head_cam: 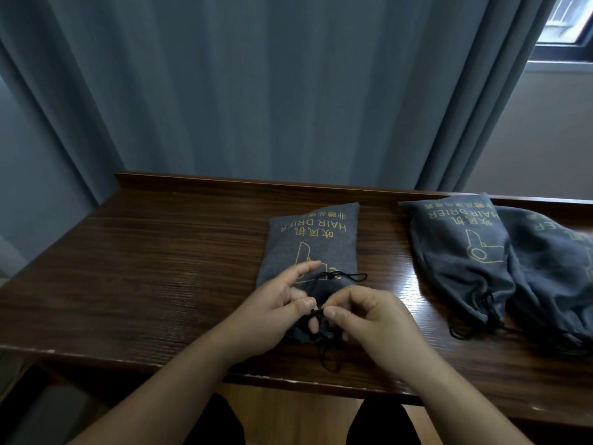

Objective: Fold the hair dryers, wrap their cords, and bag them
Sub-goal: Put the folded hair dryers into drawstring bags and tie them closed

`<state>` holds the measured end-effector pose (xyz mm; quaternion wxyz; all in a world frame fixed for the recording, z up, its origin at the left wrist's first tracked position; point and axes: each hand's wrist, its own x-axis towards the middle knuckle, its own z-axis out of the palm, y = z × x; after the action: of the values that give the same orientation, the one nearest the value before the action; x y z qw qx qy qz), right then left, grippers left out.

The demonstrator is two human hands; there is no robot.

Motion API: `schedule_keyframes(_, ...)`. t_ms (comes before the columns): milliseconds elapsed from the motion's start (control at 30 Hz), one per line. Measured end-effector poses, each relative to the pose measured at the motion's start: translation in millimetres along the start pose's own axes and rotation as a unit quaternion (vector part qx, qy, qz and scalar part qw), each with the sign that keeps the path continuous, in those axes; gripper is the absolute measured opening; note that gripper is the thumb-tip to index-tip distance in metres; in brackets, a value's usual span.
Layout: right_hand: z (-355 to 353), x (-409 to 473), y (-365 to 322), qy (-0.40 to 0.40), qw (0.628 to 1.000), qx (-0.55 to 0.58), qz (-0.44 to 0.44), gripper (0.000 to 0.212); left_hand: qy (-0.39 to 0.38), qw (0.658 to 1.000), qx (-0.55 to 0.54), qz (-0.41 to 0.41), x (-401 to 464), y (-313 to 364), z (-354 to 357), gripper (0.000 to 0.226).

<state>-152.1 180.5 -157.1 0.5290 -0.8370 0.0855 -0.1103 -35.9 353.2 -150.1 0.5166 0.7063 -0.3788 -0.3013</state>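
Note:
A grey drawstring bag (316,242) printed "HAIR DRIER" in gold lies on the dark wooden table (154,261), its gathered mouth toward me. Its black drawstring (348,278) loops over the bag and hangs past the table's front edge. My left hand (272,311) and my right hand (375,319) meet at the bag's mouth, and each pinches the black cord between thumb and finger. The bag looks filled; whatever is inside it is hidden.
Two more grey hair-drier bags (465,248) (558,268) lie side by side at the table's right, cords trailing toward the front edge. A grey curtain (256,91) hangs behind the table. A window (568,24) shows at top right. My knees are below the table edge.

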Motion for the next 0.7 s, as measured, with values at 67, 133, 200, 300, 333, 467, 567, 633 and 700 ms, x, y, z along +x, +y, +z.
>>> schedule_keyframes(67,-0.1,-0.7,2.0,0.001,0.999,0.029,0.016,0.015,0.003,1.000,0.009,-0.001,0.0,0.0,0.6,0.050)
schedule_keyframes(133,-0.1,-1.4,2.3,0.004,0.997,0.065,0.037,0.014,0.008,1.000,0.017,-0.006,0.5,-1.4,1.9,0.048)
schedule_keyframes(200,0.4,-1.7,4.3,0.004,0.994,0.092,0.055,0.013,0.008,1.000,0.025,-0.009,2.1,-3.2,3.6,0.049)
schedule_keyframes(300,3.4,-2.5,2.5,0.004,0.997,0.069,0.038,0.007,0.009,1.000,0.019,-0.002,4.0,-4.4,7.5,0.053)
schedule_keyframes(333,4.7,-2.9,1.7,0.004,0.998,0.064,0.025,0.017,0.011,1.000,0.009,-0.001,4.4,-4.4,8.4,0.054)
schedule_keyframes(467,6.3,-3.9,1.5,0.010,0.995,-0.076,-0.069,0.026,0.014,1.000,-0.009,-0.006,4.6,-2.9,8.0,0.066)
schedule_keyframes(567,3.6,-5.4,2.9,0.042,0.982,-0.150,-0.104,0.025,0.013,1.000,0.005,-0.006,4.1,-4.3,6.7,0.072)
schedule_keyframes(633,3.4,-5.9,3.7,0.040,0.987,-0.130,-0.088,0.027,0.017,1.000,0.011,-0.002,3.5,-5.4,7.3,0.073)
schedule_keyframes(700,4.0,-4.8,4.6,0.036,0.990,-0.115,-0.074,0.032,0.024,1.000,0.014,0.000,4.0,-5.9,7.8,0.073)
